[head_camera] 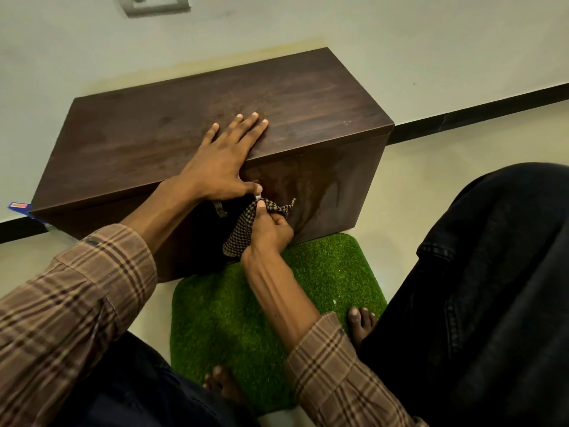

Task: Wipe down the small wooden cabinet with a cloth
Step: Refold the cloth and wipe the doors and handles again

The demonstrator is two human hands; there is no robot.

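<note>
The small wooden cabinet (191, 140), dark brown with a visible grain, stands on a pale floor (446, 167) against a light wall (400, 41) that carries a black skirting strip (480, 117). The left hand (224, 158) lies open and flat on the cabinet top, four fingers spread toward the far edge, the thumb hooked down over the front edge onto the front face. The right hand (269, 231) is closed around a bunched checked cloth (246, 229), brown and black in pattern, and holds it against the front face just below the left thumb; one corner of the cloth sticks out to the right of the knuckles. A curved metal handle (219, 208) shows on the front face, just left of the cloth and partly hidden by the left wrist. Smeared, lighter streaks are visible on the front face to the right of the cloth. Both forearms wear brown plaid sleeves (77, 291), pushed back from the wrists. A green artificial-grass mat (221, 318) lies on the floor touching the base of the cabinet, with bare toes (363, 318) resting on it at two points. Dark trousers (492, 288) fill the right side of the view. A grey wall plate (154, 4) sits at the top edge, and a small blue item (20, 207) shows at the cabinet's left end, too cropped to identify
</note>
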